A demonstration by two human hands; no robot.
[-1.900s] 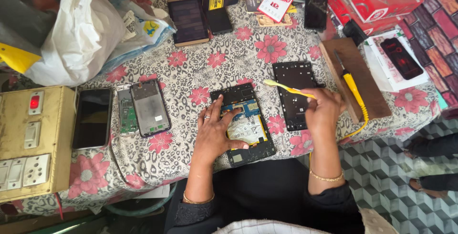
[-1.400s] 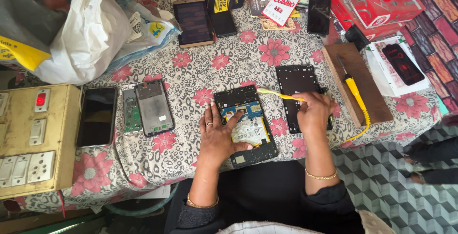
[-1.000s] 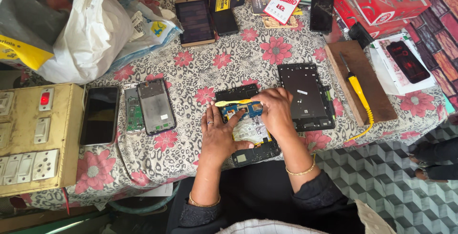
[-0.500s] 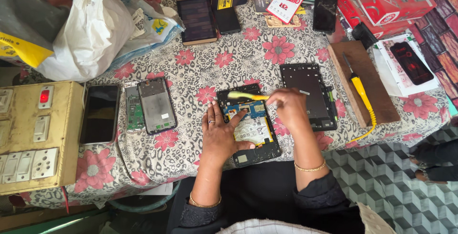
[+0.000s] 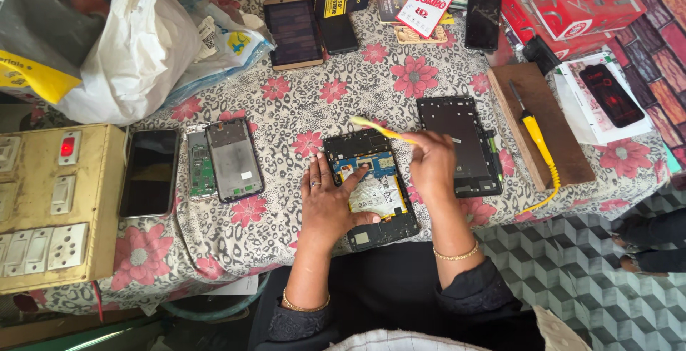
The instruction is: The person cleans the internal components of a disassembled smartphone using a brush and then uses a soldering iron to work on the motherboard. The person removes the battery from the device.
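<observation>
Both of my hands now sit over the opened tablet (image 5: 370,189) on the desk (image 5: 286,115): the right hand (image 5: 433,165), back from the rear cover (image 5: 457,144), pinches a yellow brush (image 5: 382,130) above it, left hand (image 5: 330,204) flat, fingers spread.

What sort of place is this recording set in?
Most likely a small phone and tablet repair bench. An opened tablet lies under the left hand, the right hand holds a yellow brush over it, and a bare phone frame and a soldering iron lie on the floral cloth.
</observation>
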